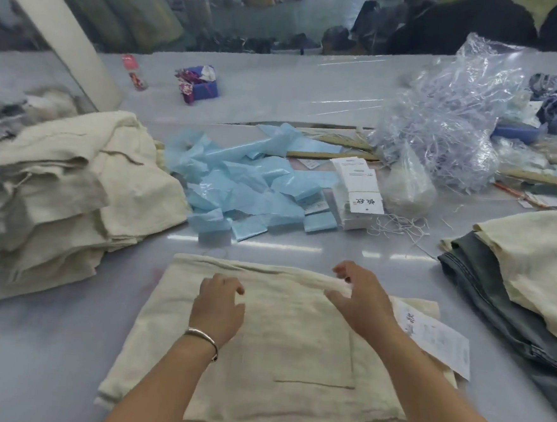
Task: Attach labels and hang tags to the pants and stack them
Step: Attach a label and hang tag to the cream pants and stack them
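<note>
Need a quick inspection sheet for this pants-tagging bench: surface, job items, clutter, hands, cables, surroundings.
Surface: glossy grey table, reflecting overhead lights.
Job's things: folded cream pants in front of the person, a white printed hang tag showing at its right edge; a stack of white hang tags; a cream pants pile on the left; a cream and grey-green pants stack on the right.
Clutter: pale blue plastic bags; a crumpled clear plastic heap; loose white strings; a purple box.
Hands: left hand flat on the pants; right hand at the top folded edge, grip unclear.
Cables: nothing seen.
Surroundings: blurred; bundled goods behind the table.
</note>
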`<state>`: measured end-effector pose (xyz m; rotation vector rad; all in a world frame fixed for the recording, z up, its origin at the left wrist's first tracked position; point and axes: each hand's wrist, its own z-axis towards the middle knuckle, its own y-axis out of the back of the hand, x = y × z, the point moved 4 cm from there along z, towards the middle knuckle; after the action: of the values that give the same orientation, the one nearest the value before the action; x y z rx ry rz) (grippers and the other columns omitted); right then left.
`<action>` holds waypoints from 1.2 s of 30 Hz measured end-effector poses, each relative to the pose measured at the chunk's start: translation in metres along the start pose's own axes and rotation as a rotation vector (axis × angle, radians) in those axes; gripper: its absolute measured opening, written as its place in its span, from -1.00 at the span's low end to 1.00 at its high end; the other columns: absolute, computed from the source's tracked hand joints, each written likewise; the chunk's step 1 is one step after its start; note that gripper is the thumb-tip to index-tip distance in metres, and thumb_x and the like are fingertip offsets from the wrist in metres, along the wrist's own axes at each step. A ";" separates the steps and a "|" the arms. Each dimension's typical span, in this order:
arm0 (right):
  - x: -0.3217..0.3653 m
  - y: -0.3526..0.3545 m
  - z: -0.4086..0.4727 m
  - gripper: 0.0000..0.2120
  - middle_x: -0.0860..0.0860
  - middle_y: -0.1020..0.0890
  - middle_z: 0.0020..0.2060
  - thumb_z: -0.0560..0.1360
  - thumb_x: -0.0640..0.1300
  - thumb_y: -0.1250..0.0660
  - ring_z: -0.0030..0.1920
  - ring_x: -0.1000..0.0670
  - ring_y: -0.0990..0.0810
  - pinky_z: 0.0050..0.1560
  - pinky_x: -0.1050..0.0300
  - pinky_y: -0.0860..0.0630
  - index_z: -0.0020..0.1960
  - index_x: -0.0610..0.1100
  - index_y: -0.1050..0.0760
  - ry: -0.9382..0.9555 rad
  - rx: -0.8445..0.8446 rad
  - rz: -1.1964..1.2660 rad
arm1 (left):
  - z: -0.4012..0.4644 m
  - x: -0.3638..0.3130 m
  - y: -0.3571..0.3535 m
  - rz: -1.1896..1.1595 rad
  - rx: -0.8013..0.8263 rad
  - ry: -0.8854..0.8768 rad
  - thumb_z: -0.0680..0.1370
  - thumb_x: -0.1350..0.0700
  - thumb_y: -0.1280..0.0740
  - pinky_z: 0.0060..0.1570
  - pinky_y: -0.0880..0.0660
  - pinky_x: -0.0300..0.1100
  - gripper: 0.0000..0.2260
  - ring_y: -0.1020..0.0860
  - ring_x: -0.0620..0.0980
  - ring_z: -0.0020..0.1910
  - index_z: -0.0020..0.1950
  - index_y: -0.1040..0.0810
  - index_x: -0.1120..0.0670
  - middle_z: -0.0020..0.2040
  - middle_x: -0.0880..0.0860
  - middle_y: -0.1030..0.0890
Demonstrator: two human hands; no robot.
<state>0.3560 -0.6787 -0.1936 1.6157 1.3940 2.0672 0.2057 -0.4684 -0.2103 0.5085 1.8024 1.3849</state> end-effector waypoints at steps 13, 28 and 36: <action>0.023 -0.086 0.009 -0.45 0.03 -0.55 0.15 0.38 0.39 -0.28 0.18 -0.06 -0.49 0.12 0.04 -0.34 0.18 0.05 -0.34 -0.024 0.136 -0.660 | -0.088 0.168 0.009 -0.202 -0.053 0.466 0.43 -0.17 -0.45 -0.01 -0.47 -0.05 -0.55 -0.55 0.18 0.12 0.08 -0.44 0.13 0.09 0.15 -0.59; 0.013 0.101 -0.173 -0.55 0.05 -0.52 -0.41 0.35 0.32 -0.31 -0.30 -0.16 -0.56 -0.27 0.09 -0.25 -0.17 -0.09 -0.50 -0.141 -0.571 -0.430 | -0.067 -0.054 0.054 -0.640 -0.395 -0.470 0.41 -0.03 -0.43 -0.39 -0.24 -0.29 -0.85 -0.39 -0.04 -0.36 -0.22 -0.52 0.00 -0.45 -0.08 -0.47; -0.026 0.250 -0.265 -0.57 -0.02 -0.45 -0.47 0.36 0.17 -0.46 -0.41 -0.21 -0.53 -0.35 0.12 -0.25 -0.20 -0.18 -0.42 -0.252 -0.970 -0.596 | -0.060 -0.260 0.072 -0.729 -0.343 -0.670 0.45 -0.11 -0.45 -0.27 -0.26 -0.15 -0.75 -0.40 0.05 -0.34 -0.20 -0.50 0.03 -0.40 -0.07 -0.46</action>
<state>0.2434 -0.9792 -0.0198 0.8554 0.5052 1.6534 0.3065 -0.6683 -0.0480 0.0781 1.0094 0.8337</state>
